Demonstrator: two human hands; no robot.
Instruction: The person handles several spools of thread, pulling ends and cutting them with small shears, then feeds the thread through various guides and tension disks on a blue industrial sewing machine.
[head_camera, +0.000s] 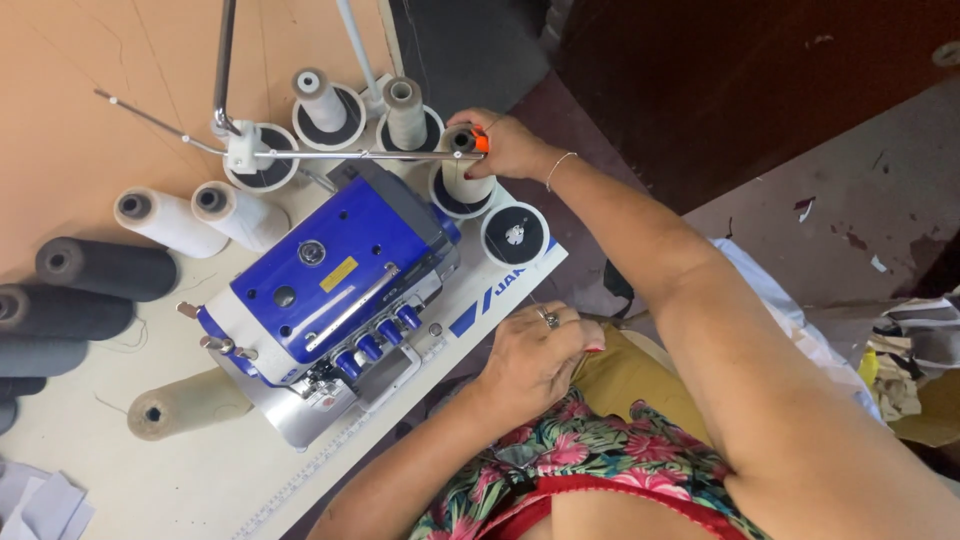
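Note:
My right hand (510, 148) reaches far out to the thread stand behind a blue and white overlock sewing machine (340, 270). It pinches a small orange object (481, 140) at the top of a pale thread cone (462, 180), right by the metal thread-guide bar (350, 155). My left hand (538, 358), a ring on one finger, rests with curled fingers at the white table's edge (480, 375), just right of the machine. Whether it pinches a thread is not visible.
A white cone (320, 95) and a beige cone (405, 112) stand upright; one spool holder (515, 235) is bare. White (165, 220), dark grey (105, 268) and tan (185, 405) cones lie on the table. Yellow fabric (630, 380) lies on my lap. A cloth pile (920, 350) lies on the floor.

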